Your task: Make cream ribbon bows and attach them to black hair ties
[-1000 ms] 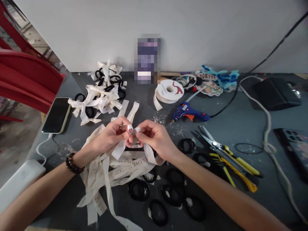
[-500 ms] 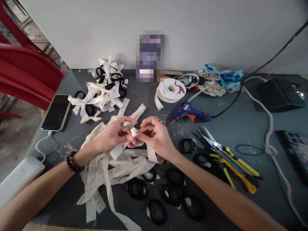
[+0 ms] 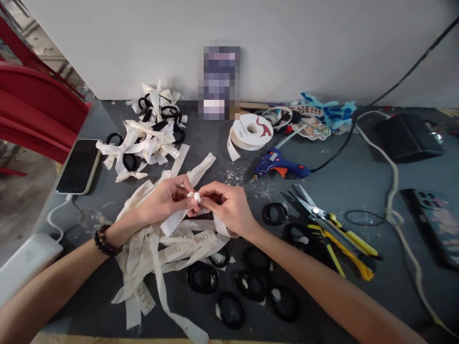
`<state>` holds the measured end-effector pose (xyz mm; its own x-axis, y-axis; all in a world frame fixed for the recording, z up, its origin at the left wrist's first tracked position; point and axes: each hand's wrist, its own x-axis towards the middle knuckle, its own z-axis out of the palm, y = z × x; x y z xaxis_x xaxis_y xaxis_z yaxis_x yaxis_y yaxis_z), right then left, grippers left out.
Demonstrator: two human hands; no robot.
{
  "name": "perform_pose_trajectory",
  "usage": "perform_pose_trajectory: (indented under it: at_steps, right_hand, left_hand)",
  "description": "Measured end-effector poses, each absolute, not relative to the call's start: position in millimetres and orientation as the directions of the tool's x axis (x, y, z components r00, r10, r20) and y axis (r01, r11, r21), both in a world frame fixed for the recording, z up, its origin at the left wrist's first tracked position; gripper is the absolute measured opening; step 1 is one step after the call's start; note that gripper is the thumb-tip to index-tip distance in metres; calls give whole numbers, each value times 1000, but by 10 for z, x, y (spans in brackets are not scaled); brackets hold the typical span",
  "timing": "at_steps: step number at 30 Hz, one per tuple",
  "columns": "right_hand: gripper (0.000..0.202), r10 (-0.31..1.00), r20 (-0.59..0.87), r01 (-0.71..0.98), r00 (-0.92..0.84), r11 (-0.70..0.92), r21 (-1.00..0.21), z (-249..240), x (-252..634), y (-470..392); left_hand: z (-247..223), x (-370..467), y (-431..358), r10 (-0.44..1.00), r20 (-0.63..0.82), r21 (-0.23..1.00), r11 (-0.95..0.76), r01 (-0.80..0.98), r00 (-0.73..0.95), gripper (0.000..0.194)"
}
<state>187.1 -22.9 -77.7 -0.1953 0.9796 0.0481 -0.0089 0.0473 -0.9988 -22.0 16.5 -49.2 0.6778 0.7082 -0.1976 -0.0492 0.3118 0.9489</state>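
Between my fingertips is a white ribbon (image 3: 195, 196), bunched into a small knot-like lump with its tails hanging down on both sides. My left hand (image 3: 167, 198) pinches the lump from the left, and my right hand (image 3: 231, 205) pinches it from the right, thumb and forefinger together. Whether a hair tie is inside the ribbon is hidden by my fingers. Under my hands lies a heap of loose printed ribbon strips (image 3: 138, 267). Several black hair ties (image 3: 231, 310), some with white bits stuck on, lie in front of my right forearm.
Hair ties with white bows (image 3: 147, 143) are piled at the back left, near a phone (image 3: 79, 167) on a cable. A ribbon spool (image 3: 247, 141), a blue glue gun (image 3: 279, 162), yellow-handled scissors (image 3: 319, 212) and a white cable (image 3: 392, 186) lie to the right.
My right hand has turned, its fingers curling closer round the ribbon lump. The lump sits tighter between both hands. The whole view has shifted slightly.
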Motion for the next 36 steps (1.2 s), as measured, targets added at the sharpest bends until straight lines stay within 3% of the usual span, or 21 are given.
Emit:
perform_pose_trajectory:
  at_steps: [5,14,30,36]
  right_hand:
    - [19,969,80,23,-232,88,-996,-736,1884,-251]
    - [21,991,81,30,-107,84,-996,-727,1886,-279]
    - [16,997,67,18,28,67,-998,-739,1841,-264]
    - [7,995,100,44,24,99,-994,-752,1839,-265]
  left_hand:
    - [-491,-182,118,773,-192,961,272,-43,605,29]
    - [-487,-171,87,836,-162,975,216,-43,525,26]
    - [-453,-198,118,839,-190,982,174,80,510,21]
    - [-509,-212,139,823,-118,993,111,48,555,18]
